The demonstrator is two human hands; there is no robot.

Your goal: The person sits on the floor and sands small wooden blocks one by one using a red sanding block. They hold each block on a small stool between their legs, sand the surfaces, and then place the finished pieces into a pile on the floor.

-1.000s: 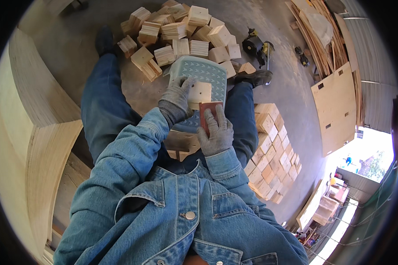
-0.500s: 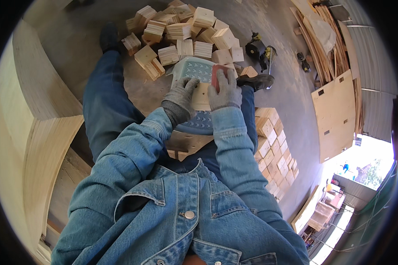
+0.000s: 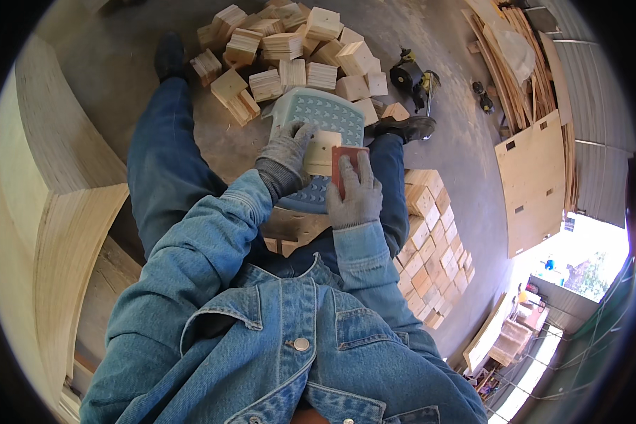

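Observation:
My left hand, in a grey knit glove, grips the left side of a square pale wooden block with a small dark spot on its face. In my right hand, gloved the same way, is a flat reddish-brown sanding block, with the fingers stretched along its top. It sits against the wooden block's right edge. Under both hands, between my legs, stands a pale blue-green plastic stool with a raised pattern on its top. The undersides of both held pieces are hidden.
A loose heap of wooden blocks lies beyond the stool. Neatly stacked blocks stand right of my leg. Black-and-yellow power tools rest on the floor near my right shoe. Large curved plywood pieces rise at left.
My right hand has drawn back toward me with the sanding block, from the wooden block's far right corner down along its right edge. The left hand keeps its grip, nearly still.

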